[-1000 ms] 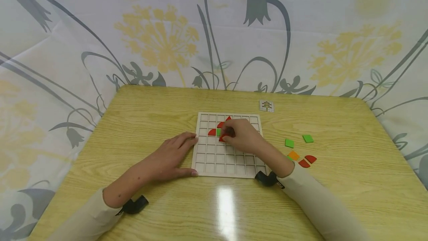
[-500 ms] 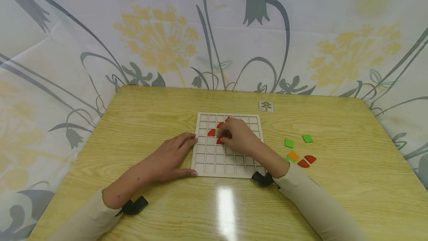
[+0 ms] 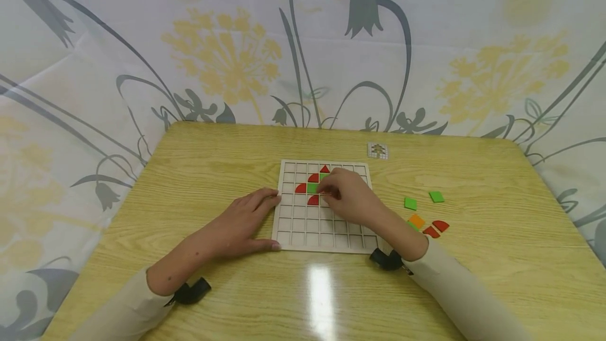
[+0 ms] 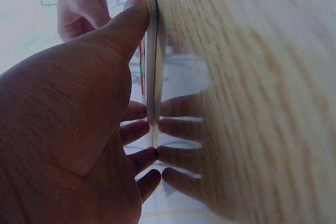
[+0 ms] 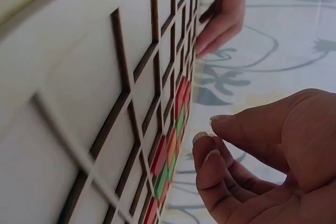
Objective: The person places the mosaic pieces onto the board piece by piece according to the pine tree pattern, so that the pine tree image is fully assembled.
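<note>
Left hand: fingers fairly straight, tips at the edge of the board (image 3: 312,224), thumb at its near corner, not gripping; probably steadying it.
Right hand (image 3: 347,196): above the board, fingers bent, thumb just apart from the fingertips, no tile visible between.
Board: flat between the hands, with red tiles (image 3: 313,200) and green tiles (image 3: 313,188) in its cells.
Loose tiles (image 3: 410,203): right of the right hand, handy for it, I'd guess.
Picture card (image 3: 377,150): beyond the right hand, likely for easy glancing.
Right wrist cam: catches an orange tile (image 5: 171,148) on the board; the head view doesn't.
Left wrist cam: finger reflections on the tabletop (image 4: 262,129).
</note>
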A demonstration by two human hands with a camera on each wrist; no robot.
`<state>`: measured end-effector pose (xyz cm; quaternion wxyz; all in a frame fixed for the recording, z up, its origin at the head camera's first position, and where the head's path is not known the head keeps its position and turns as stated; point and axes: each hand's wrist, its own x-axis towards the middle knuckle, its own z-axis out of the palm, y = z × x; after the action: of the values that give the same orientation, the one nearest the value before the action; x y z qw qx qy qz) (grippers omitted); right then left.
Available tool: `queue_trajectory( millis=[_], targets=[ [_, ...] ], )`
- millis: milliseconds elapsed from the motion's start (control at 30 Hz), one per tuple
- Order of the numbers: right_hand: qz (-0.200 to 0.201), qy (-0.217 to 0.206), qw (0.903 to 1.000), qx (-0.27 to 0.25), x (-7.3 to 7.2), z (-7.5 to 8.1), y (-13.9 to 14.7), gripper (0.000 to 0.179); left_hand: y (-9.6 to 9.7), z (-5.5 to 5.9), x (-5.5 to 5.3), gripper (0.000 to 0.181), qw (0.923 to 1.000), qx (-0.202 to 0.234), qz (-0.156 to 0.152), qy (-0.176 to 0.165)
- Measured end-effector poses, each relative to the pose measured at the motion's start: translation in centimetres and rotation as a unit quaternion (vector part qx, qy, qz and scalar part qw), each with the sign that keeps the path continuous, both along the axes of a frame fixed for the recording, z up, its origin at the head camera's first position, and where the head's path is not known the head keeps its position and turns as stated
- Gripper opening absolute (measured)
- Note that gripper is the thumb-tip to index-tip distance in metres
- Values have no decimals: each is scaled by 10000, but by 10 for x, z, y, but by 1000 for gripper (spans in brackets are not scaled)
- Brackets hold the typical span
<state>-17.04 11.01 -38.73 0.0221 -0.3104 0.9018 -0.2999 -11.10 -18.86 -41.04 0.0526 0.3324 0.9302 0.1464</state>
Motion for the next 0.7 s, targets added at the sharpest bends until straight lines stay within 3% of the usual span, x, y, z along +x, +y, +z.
queue_trajectory(
  millis=[700],
  targets=[
    [-830,68,9961,285,38,8,116,15,0,-1,0,100,10000,-66,36,-17]
  ],
)
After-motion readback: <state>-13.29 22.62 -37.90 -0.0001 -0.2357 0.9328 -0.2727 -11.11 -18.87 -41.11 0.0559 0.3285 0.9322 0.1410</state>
